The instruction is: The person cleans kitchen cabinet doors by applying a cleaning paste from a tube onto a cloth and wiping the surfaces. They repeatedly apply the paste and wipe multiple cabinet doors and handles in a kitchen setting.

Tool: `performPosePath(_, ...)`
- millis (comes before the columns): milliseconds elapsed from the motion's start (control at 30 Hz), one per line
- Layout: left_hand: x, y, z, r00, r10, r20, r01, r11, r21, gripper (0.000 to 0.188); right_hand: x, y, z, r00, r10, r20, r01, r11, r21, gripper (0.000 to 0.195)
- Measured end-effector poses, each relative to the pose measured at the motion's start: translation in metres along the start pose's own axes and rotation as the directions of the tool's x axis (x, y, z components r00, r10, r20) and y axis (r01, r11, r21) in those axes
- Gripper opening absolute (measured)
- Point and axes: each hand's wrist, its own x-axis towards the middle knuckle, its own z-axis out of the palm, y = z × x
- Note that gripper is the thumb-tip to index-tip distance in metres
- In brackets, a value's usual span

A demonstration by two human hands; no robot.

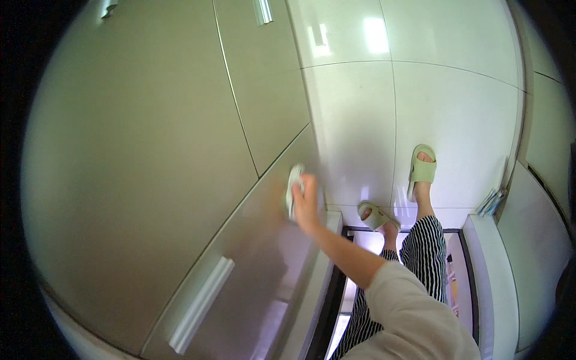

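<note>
My right hand [307,198] grips a white wiping pad [294,191]; whether it is a folded cloth or a sponge I cannot tell. The pad is pressed flat to a glossy beige cabinet panel [256,238], near its far end. A long silver handle [202,306] is fixed to the same panel, closer to me. Across a thin seam lies a larger beige panel [144,157] of the cabinet front. My left hand is out of view.
Below is a pale tiled floor [351,121], where my feet stand in green slippers [423,171]. A dark-edged door frame [470,274] surrounds my legs. Some folded papers or packets [490,201] rest by the wall at right. More silver handles [264,11] show at the top.
</note>
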Motion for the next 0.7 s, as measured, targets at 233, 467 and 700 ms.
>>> performPosePath(233, 0.015, 0.019, 0.028, 0.993, -0.112, -0.022, 0.113, 0.994, 0.013, 0.112, 0.152, -0.113, 0.064, 0.876, -0.480, 0.044, 0.465, 0.865, 0.188, 0.016)
performPosePath(467, 0.039, 0.030, 0.037, 0.996, -0.089, -0.012, 0.090, 0.996, 0.022, 0.109, 0.266, 0.099, 0.023, 0.947, 0.315, -0.060, -0.309, 0.947, 0.089, 0.016)
performPosePath(700, 0.034, 0.029, 0.028, 0.994, -0.104, 0.029, 0.104, 0.994, 0.025, 0.107, 0.275, -0.027, 0.059, 0.947, -0.301, -0.112, 0.280, 0.945, -0.165, 0.020)
